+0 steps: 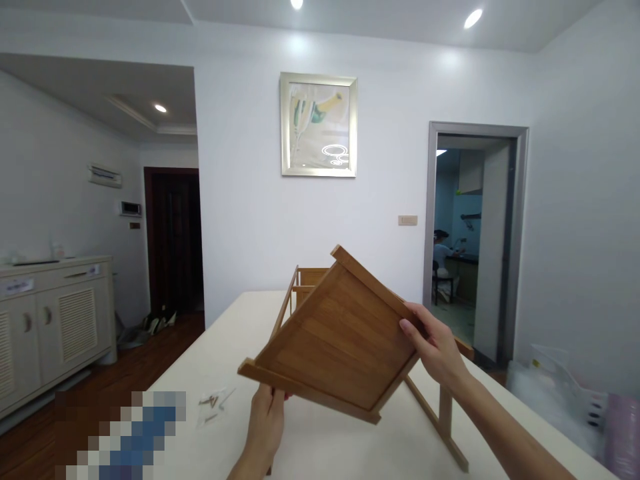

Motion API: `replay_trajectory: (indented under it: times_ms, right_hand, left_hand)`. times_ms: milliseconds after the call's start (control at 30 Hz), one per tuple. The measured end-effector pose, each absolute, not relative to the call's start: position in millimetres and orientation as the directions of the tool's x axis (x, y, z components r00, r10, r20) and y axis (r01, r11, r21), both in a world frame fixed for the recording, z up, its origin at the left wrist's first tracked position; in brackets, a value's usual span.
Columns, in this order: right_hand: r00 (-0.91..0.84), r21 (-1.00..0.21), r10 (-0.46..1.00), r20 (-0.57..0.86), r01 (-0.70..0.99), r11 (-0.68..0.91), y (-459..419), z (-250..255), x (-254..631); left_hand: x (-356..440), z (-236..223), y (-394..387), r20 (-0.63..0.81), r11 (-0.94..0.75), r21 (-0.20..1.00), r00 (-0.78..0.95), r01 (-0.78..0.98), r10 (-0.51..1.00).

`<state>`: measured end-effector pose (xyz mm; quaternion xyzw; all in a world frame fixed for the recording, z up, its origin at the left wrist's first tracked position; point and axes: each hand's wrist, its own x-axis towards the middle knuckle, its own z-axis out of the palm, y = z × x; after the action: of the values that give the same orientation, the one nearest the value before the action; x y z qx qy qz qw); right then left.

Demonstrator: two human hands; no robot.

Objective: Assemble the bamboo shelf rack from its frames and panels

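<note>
A brown wooden panel (pixel 335 333) with raised edge strips is held tilted above the table. My left hand (pixel 263 423) grips its lower left strip from beneath, and most of those fingers are hidden behind the wood. On the right edge, my right hand (pixel 437 343) is closed with the thumb on the front face. Behind the panel stands a wooden frame (pixel 445 413), partly covered by it; its legs rest on the table. To the left of my left hand lie small screws and a metal key in a clear plastic bag (pixel 213 408).
The white table (pixel 220 333) runs back to the wall. Clear plastic wrapping (pixel 545 393) and a purple roll (pixel 623 427) lie at the right. A white cabinet (pixel 55 320) stands left. Another person (pixel 443 257) sits beyond the doorway.
</note>
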<state>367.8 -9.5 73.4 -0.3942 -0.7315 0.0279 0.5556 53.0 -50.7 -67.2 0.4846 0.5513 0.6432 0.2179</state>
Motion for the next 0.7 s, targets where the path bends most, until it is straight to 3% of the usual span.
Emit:
replay_trajectory:
  times_ms: [100, 200, 333, 567, 700]
  right_hand:
    - [-0.128, -0.433, 0.595, 0.793, 0.569, 0.699, -7.2, 63.9, 371.4]
    - [-0.204, -0.364, 0.566, 0.798, 0.586, 0.724, -8.1, 59.2, 371.2]
    - [-0.333, -0.225, 0.509, 0.794, 0.618, 0.754, -14.7, 67.0, 365.1]
    - [-0.529, 0.09, 0.408, 0.744, 0.685, 0.723, -32.3, 88.7, 347.0]
    - [-0.553, 0.149, 0.402, 0.73, 0.703, 0.696, -34.0, 89.2, 346.1]
  left_hand:
    - [44.9, -59.0, -51.7, 0.304, -0.314, 0.949, -0.37, 0.034, 0.878]
    - [34.6, -42.1, -55.8, 0.221, -0.261, 0.937, -0.186, -0.231, 0.958]
    - [17.5, -32.3, -59.0, 0.239, -0.238, 0.859, -0.057, -0.454, 0.969]
    - [6.2, -38.9, -61.2, 0.363, -0.305, 0.859, 0.069, -0.411, 0.929]
    - [14.1, -35.4, -61.6, 0.357, -0.327, 0.889, 0.04, -0.32, 0.933]
